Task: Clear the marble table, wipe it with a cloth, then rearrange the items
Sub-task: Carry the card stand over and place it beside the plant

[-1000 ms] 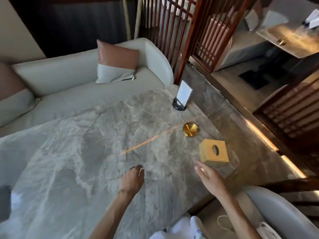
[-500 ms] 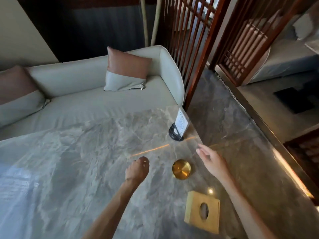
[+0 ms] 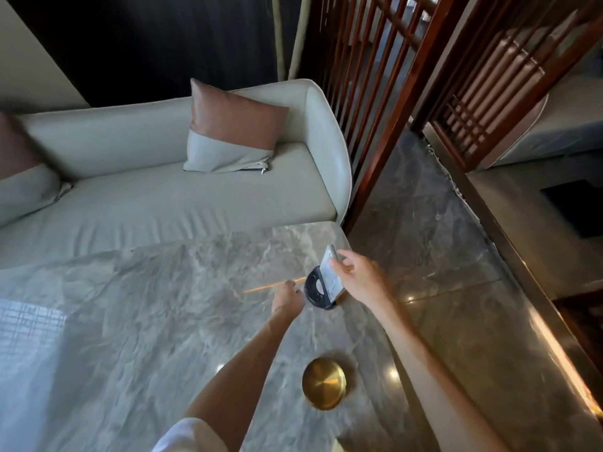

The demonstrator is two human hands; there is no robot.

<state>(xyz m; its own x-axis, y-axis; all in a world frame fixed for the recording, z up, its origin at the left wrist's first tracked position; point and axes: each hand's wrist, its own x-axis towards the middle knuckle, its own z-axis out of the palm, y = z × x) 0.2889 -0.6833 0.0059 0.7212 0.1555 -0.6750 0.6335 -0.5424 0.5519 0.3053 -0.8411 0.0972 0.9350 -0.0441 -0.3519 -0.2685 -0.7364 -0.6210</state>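
Observation:
The grey marble table point(image 3: 146, 321) fills the lower left. Near its far right corner stands a white sign card point(image 3: 327, 267) in a round black base point(image 3: 312, 287). My right hand point(image 3: 360, 278) has its thumb and fingers closed on the card's upper edge. My left hand point(image 3: 288, 296) is curled into a loose fist just left of the black base, holding nothing; whether it touches the base is unclear. A round gold dish point(image 3: 323, 383) sits on the table nearer to me, between my two forearms.
A pale sofa point(image 3: 163, 203) with a brown-and-grey cushion point(image 3: 231, 128) runs along the table's far side. A dark wooden lattice screen point(image 3: 375, 76) stands to the right of it. Polished stone floor point(image 3: 440, 239) lies beyond the table's right edge.
Both hands have moved forward past the gold dish to the sign card. My right hand has closed on the card, and the yellow tissue box has dropped out of view below.

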